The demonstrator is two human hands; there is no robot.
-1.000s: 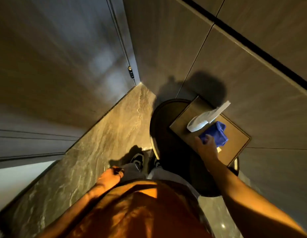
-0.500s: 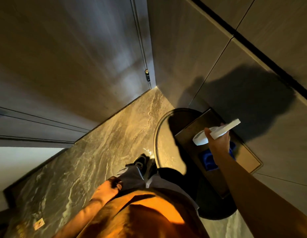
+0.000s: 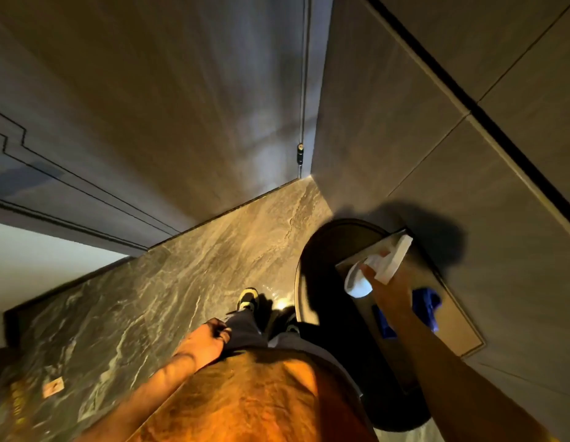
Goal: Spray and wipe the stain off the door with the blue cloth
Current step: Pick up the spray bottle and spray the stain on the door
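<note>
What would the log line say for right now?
right hand: gripping white spray bottle | blue cloth: on tray | left hand: by thigh | door: unsprayed

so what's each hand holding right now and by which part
Right hand grips the white spray bottle around its middle; left hand holds nothing.

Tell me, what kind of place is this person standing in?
Probably an indoor hallway or entryway of a home or hotel. A polished marble floor meets a dark door with a hinge at a wood-panelled wall, and a small side table holds a tray.
</note>
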